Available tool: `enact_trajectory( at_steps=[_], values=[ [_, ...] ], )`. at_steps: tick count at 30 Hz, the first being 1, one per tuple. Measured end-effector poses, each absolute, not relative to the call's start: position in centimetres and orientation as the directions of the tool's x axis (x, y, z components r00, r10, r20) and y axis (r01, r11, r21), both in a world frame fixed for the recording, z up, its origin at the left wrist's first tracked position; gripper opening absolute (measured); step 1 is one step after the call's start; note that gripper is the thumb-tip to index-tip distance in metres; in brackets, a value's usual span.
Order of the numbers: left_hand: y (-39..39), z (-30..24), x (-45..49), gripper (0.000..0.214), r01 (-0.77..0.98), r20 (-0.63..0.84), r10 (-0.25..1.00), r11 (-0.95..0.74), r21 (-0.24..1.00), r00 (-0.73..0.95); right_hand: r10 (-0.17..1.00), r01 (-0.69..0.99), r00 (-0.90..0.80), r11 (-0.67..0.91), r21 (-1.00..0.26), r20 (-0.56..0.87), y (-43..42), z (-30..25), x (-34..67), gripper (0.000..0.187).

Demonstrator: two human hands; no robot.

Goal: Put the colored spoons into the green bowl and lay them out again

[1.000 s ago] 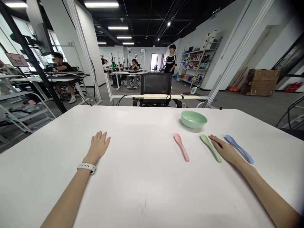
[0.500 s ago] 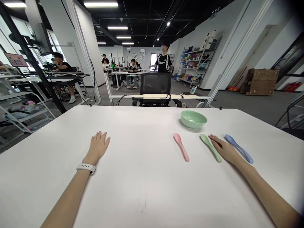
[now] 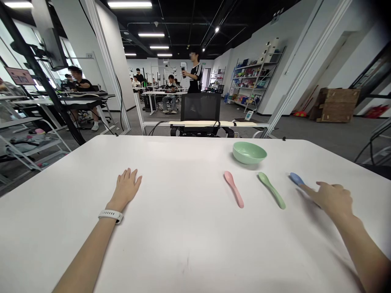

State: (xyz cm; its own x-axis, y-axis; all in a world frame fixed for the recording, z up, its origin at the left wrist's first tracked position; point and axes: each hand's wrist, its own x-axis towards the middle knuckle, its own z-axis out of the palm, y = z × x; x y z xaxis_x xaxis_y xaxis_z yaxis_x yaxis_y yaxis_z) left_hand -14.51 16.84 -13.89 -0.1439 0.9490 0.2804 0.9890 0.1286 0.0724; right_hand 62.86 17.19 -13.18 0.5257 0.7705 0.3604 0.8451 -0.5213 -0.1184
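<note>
My left hand lies flat on the white table with its fingers spread and a pale band on the wrist; it holds nothing. Raised off the tabletop, my right hand is over the blue spoon, with its thumb stretched out to the left and its other fingers bent. Most of the spoon's handle is hidden behind that hand. To its left lies a green spoon, and further left a pink spoon. Behind the spoons stands a green bowl.
A black mesh chair stands beyond the far table edge, behind a metal frame. A person is standing further back, and others sit at desks. Shelves and a wooden crate are at the right.
My right hand has risen from beside the green spoon and moved right, over the blue spoon. The left hand stays put. The standing person in the background has moved left and turned.
</note>
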Motion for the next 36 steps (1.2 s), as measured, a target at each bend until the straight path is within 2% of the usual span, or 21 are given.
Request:
enact_trajectory(
  at_steps=[2, 4, 6, 8, 11, 14, 17, 19, 22, 26, 29, 36],
  values=[
    [16.9, -14.0, -14.6, 0.074, 0.989, 0.291, 0.946, 0.129, 0.073, -0.144, 0.735, 0.764, 0.643, -0.638, -0.101, 0.215, 17.3, -13.3, 63.2, 0.069],
    [16.9, -14.1, -14.6, 0.073, 0.99, 0.306, 0.942, 0.124, 0.072, -0.141, 0.722, 0.73, 0.683, -0.669, -0.142, 0.108, 17.4, -13.3, 63.3, 0.051],
    [16.9, -14.1, -14.7, 0.072, 0.99, 0.313, 0.94, 0.119, 0.073, -0.136, 0.736, 0.736, 0.67, -0.64, -0.223, 0.097, 17.4, -13.1, 63.4, 0.034],
    [16.9, -14.1, -14.6, 0.073, 0.99, 0.308, 0.941, 0.121, 0.078, -0.139, 0.736, 0.735, 0.662, -0.6, -0.316, 0.142, 17.1, -12.9, 63.5, 0.026],
    [16.8, -13.9, -14.5, 0.074, 0.988, 0.294, 0.944, 0.129, 0.083, -0.148, 0.743, 0.751, 0.624, -0.487, -0.445, 0.24, 16.5, -12.1, 63.2, 0.036],
    [16.7, -13.6, -14.4, 0.075, 0.988, 0.275, 0.95, 0.13, 0.081, -0.148, 0.755, 0.788, 0.567, -0.379, -0.486, 0.329, 16.7, -10.1, 61.8, 0.052],
    [16.7, -13.3, -14.4, 0.075, 0.988, 0.248, 0.958, 0.129, 0.082, -0.145, 0.783, 0.838, 0.498, -0.322, -0.441, 0.374, 18.3, -6.9, 59.2, 0.068],
    [16.7, -13.2, -14.5, 0.075, 0.989, 0.241, 0.96, 0.126, 0.079, -0.142, 0.827, 0.88, 0.415, -0.259, -0.397, 0.38, 20.0, -4.6, 57.2, 0.069],
    [16.7, -13.3, -14.7, 0.074, 0.989, 0.252, 0.958, 0.124, 0.074, -0.139, 0.893, 0.928, 0.302, -0.195, -0.318, 0.333, 22.9, -1.9, 54.4, 0.063],
    [16.8, -13.5, -14.5, 0.073, 0.989, 0.272, 0.952, 0.128, 0.072, -0.143, 0.959, 0.977, 0.162, -0.124, -0.172, 0.234, 26.6, -0.6, 51.7, 0.045],
    [16.7, -13.3, -14.3, 0.073, 0.988, 0.263, 0.952, 0.141, 0.069, -0.154, 0.972, 0.986, 0.148, -0.13, -0.109, 0.185, 28.6, -1.0, 50.6, 0.038],
    [16.6, -13.2, -14.3, 0.074, 0.988, 0.259, 0.955, 0.129, 0.08, -0.145, 0.971, 0.979, 0.187, -0.171, -0.111, 0.149, 30.3, -2.3, 49.7, 0.033]
  ],
)
